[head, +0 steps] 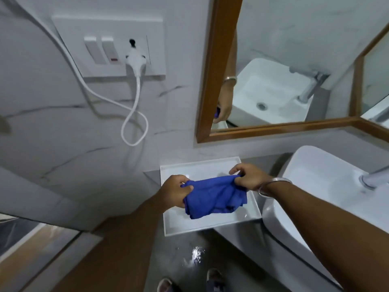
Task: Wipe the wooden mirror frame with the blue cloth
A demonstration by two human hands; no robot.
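holding blue cloth, both hands, left hand, right hand

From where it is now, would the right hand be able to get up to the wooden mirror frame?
Probably yes: nothing lies between the right hand and the mirror frame.

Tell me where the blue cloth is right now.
Lower centre of the head view: the blue cloth hangs between the left hand and right hand, above the white tray.
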